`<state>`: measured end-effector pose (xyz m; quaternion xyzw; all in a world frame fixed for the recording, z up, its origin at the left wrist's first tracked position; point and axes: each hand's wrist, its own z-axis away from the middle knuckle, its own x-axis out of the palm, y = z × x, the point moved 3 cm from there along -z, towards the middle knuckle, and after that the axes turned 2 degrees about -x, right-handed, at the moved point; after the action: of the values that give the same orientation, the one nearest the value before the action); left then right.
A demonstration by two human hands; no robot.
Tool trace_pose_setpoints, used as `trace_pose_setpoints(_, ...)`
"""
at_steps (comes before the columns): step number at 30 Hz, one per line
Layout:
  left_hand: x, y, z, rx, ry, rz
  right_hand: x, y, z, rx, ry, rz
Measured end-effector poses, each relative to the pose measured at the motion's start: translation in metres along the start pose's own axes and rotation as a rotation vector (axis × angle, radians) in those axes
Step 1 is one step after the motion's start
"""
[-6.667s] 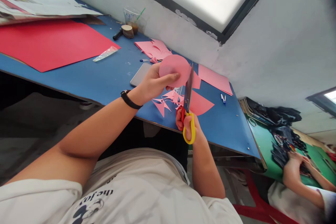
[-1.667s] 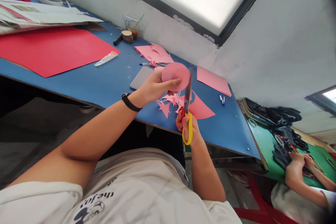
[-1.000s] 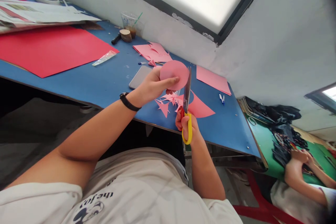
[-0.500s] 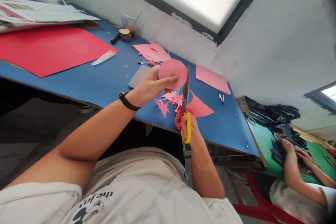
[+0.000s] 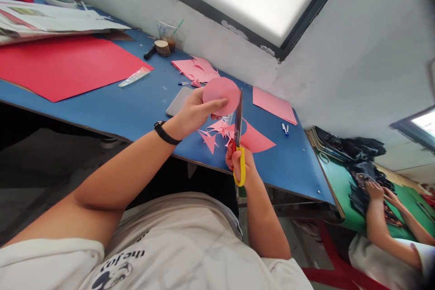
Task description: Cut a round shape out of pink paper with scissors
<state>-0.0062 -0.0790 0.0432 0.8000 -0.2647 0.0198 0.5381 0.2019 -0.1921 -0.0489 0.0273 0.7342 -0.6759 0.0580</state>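
My left hand (image 5: 195,111) pinches a round pink paper disc (image 5: 220,95) above the blue table (image 5: 136,104). A black band sits on that wrist. My right hand (image 5: 239,165) grips yellow-and-red-handled scissors (image 5: 238,138), blades pointing up along the disc's right edge. Below the disc lie pink paper scraps (image 5: 214,133) and a larger pink cut piece (image 5: 254,138).
A big red sheet (image 5: 64,63), newspapers (image 5: 50,18), a plastic cup (image 5: 168,34), a phone (image 5: 178,102), a pink sheet (image 5: 273,104), more pink offcuts (image 5: 197,69) and a pen (image 5: 284,129) are on the table. Another person's hands (image 5: 380,190) work at a green table on the right.
The disc has turned a little in my left hand and become slightly smaller since the oldest frame. The scissors stay at its right edge, blades closer together. The neighbour's hands have shifted.
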Motion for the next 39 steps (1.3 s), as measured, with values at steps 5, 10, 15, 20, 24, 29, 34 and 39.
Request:
trace_pose_setpoints(5, 0.0004, 0.0005, -0.0002, -0.007, -0.016, 0.005, 0.002, -0.0024, 0.0003, -0.063, -0.026, 0.045)
trace_pose_setpoints(10, 0.0008, 0.002, -0.0004, -0.001, -0.006, 0.0, 0.0024, -0.0012, -0.0002, -0.094, -0.044, 0.071)
trace_pose_setpoints(15, 0.0026, 0.0048, -0.0007, 0.013, 0.005, -0.016, 0.0019, -0.0006, -0.001, -0.092, -0.022, 0.082)
trace_pose_setpoints(20, 0.0018, 0.0035, -0.0009, 0.029, 0.001, 0.007, 0.0024, -0.0026, -0.0003, -0.076, -0.002, 0.072)
trace_pose_setpoints(24, 0.0, 0.0009, -0.0012, 0.043, -0.012, 0.036, 0.0027, -0.0038, -0.0001, -0.065, 0.003, 0.063)
trace_pose_setpoints(29, -0.0002, 0.0003, -0.0017, 0.047, 0.007, 0.018, 0.0022, -0.004, -0.0003, -0.054, 0.0, 0.059)
trace_pose_setpoints(34, -0.0005, 0.0, -0.0022, 0.057, 0.025, 0.022, 0.0017, -0.0026, -0.0014, -0.041, 0.007, 0.056)
trace_pose_setpoints(39, -0.0005, 0.001, -0.0017, 0.069, 0.022, 0.03, 0.0022, 0.0007, -0.0024, -0.022, 0.017, 0.026)
